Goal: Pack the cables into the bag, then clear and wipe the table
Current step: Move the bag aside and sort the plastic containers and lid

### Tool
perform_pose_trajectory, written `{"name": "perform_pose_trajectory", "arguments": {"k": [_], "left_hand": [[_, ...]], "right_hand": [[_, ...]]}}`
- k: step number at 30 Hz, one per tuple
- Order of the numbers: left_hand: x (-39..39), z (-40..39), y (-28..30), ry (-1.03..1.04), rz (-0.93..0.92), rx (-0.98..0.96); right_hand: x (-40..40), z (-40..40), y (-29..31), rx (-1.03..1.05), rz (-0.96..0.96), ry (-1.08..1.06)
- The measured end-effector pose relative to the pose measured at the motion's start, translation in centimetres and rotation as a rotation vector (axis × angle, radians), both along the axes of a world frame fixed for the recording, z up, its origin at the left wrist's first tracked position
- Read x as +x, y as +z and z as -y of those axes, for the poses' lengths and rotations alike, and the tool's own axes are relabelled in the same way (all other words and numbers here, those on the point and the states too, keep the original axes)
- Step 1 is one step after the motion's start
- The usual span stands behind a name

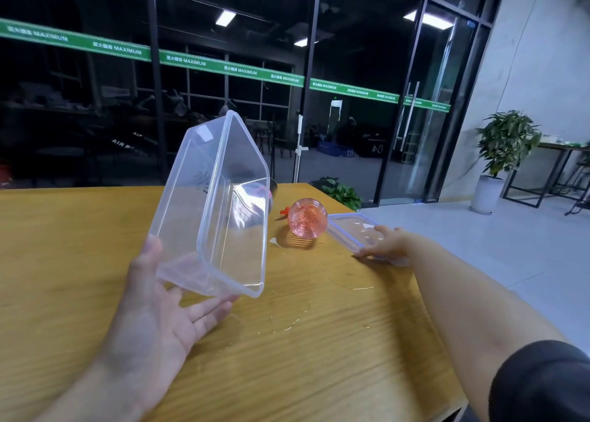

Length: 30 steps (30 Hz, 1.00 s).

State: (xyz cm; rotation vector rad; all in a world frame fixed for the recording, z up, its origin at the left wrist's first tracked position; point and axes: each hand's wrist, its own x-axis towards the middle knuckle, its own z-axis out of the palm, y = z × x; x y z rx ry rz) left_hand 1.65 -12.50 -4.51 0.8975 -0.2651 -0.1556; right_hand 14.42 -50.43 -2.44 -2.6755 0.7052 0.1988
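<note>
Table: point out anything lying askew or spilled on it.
The pink bottle lies on its side near the table's far right corner. Small scraps are scattered on the wood. The clear box is tilted on edge in the left hand, empty.

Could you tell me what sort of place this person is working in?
Probably a lobby or common area beside a gym: the glass wall carries a green band reading MAXIMUM, glass doors open onto a tiled floor, and potted plants stand near the wooden table.
</note>
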Motion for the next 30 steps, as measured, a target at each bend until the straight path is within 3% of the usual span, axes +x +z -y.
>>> {"name": "perform_pose_trajectory", "arguments": {"k": [5,14,22,30], "left_hand": [[-0.5,0.2,1.0,0.110,-0.044,0.061],[-0.2,0.1,1.0,0.112,-0.017,0.033],[-0.1,0.1,0.9,0.114,-0.002,0.057],[-0.3,0.1,1.0,0.120,0.013,0.080]], "right_hand": [[0.1,0.2,0.3,-0.026,-0.009,0.017],[-0.9,0.9,0.6,-0.099,-0.137,0.100],[-0.7,0.9,0.8,0.033,-0.125,0.087],[-1.0,1.2,0.6,-0.024,-0.052,0.059]]}}
